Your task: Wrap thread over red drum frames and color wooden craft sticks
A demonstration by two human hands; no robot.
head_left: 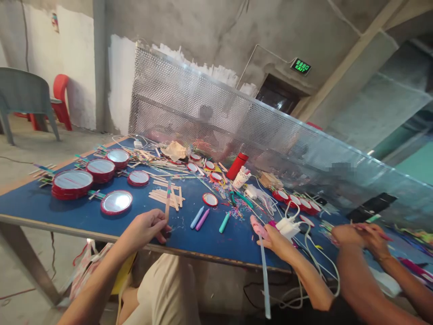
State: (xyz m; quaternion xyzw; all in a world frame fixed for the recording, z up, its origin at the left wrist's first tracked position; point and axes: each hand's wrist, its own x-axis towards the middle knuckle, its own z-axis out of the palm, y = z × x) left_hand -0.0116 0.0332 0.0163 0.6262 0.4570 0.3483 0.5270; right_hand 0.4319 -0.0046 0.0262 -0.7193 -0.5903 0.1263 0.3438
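Observation:
My left hand (153, 225) pinches a wooden craft stick (168, 201) with a coloured upper part, held upright near the table's front edge. Around a pink hot glue gun (256, 224), my right hand (275, 243) is closed; a long translucent glue stick (265, 282) juts from its back. Between my hands lie a light blue pen (197, 217), a purple pen (202, 220) and a teal pen (224, 222). Behind my left hand are loose plain craft sticks (164, 198). A small red-rimmed disc (210, 199) lies beyond the pens.
At left, red-rimmed round pieces (72, 180) with stick handles are stacked on the blue table (142, 203). A red bottle (237, 166), a paper cup (241, 178) and white chargers with cables (287, 227) stand farther right. Another person's hands (368, 239) work at the right. A perforated metal screen (216, 113) lines the back.

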